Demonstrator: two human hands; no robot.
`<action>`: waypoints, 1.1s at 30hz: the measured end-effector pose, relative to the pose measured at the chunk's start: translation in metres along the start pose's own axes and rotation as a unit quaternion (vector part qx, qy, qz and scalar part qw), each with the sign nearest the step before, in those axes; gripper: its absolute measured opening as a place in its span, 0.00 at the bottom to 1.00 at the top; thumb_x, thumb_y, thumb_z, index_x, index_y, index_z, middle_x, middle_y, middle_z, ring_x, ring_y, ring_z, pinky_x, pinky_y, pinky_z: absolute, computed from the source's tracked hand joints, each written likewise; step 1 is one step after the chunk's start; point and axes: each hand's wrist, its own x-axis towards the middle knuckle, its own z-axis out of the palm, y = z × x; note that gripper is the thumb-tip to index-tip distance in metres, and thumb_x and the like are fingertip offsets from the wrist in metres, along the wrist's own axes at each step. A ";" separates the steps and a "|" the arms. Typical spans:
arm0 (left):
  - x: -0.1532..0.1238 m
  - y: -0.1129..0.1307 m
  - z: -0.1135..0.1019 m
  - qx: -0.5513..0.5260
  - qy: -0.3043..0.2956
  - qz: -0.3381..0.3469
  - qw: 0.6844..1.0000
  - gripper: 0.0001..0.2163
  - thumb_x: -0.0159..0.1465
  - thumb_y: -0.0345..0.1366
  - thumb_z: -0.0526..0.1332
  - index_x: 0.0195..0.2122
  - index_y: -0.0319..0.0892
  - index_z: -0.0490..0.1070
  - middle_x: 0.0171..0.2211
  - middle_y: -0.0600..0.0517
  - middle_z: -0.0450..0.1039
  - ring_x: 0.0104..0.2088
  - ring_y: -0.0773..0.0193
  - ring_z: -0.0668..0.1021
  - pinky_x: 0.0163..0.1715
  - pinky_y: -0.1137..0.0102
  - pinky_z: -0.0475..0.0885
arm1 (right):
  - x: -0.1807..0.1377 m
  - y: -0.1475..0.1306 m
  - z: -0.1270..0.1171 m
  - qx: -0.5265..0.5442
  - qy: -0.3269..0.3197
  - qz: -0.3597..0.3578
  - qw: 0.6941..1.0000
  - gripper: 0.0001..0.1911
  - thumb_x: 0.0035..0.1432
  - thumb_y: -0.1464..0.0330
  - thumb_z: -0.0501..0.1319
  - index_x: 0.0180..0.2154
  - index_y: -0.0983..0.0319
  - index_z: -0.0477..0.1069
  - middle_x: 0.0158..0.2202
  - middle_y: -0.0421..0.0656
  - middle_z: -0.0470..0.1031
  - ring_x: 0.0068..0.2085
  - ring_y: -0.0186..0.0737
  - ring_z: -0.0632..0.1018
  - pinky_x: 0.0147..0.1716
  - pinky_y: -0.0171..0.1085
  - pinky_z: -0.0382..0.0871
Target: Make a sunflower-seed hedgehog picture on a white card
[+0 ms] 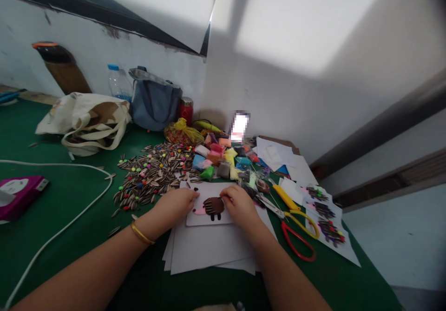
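A white card bears a hedgehog figure with a brown body, pink snout and dark feet. Several striped sunflower seeds stand in its back. My right hand is closed in a pinch at the upper right of the brown body; a thin dark sliver at its fingertips looks like a sunflower seed. At the card's left edge is my left hand, its fingers bunched together beside a small black piece. What the left fingers grip, if anything, is hidden.
Loose seeds with coloured beads lie left of the card, and bagged clay behind it. To the right are scissors, a yellow cutter and finished hedgehog cards. A phone leans on the wall; a white cable crosses the left.
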 end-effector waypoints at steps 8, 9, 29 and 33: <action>0.000 0.005 0.003 0.026 0.013 -0.015 0.999 0.20 0.63 0.31 0.54 0.55 0.45 0.73 0.51 0.45 0.78 0.49 0.53 0.78 0.49 0.63 0.71 | 0.009 -0.016 0.009 -0.009 -0.031 0.023 0.999 0.10 0.58 0.77 0.59 0.39 0.61 0.77 0.39 0.44 0.79 0.42 0.41 0.75 0.42 0.37 0.64; 0.000 0.007 0.003 0.026 0.012 -0.012 1.000 0.20 0.63 0.31 0.54 0.55 0.45 0.73 0.51 0.45 0.78 0.50 0.53 0.78 0.49 0.63 0.71 | 0.010 -0.017 0.008 -0.019 -0.033 0.022 0.999 0.09 0.58 0.76 0.60 0.38 0.61 0.77 0.38 0.44 0.79 0.42 0.41 0.75 0.41 0.37 0.64; -0.005 0.018 -0.003 0.019 -0.011 -0.001 1.000 0.19 0.64 0.30 0.53 0.54 0.46 0.74 0.50 0.43 0.77 0.50 0.52 0.78 0.49 0.60 0.71 | 0.014 -0.021 0.014 -0.060 -0.018 -0.007 0.998 0.07 0.61 0.74 0.60 0.36 0.61 0.78 0.36 0.44 0.77 0.42 0.41 0.74 0.43 0.36 0.64; -0.005 0.017 0.000 0.008 -0.007 0.018 1.000 0.20 0.63 0.30 0.53 0.55 0.47 0.73 0.49 0.44 0.78 0.49 0.52 0.79 0.48 0.62 0.71 | 0.013 -0.021 0.015 -0.070 -0.017 -0.012 0.997 0.07 0.61 0.74 0.60 0.36 0.61 0.78 0.36 0.44 0.77 0.42 0.41 0.74 0.43 0.36 0.63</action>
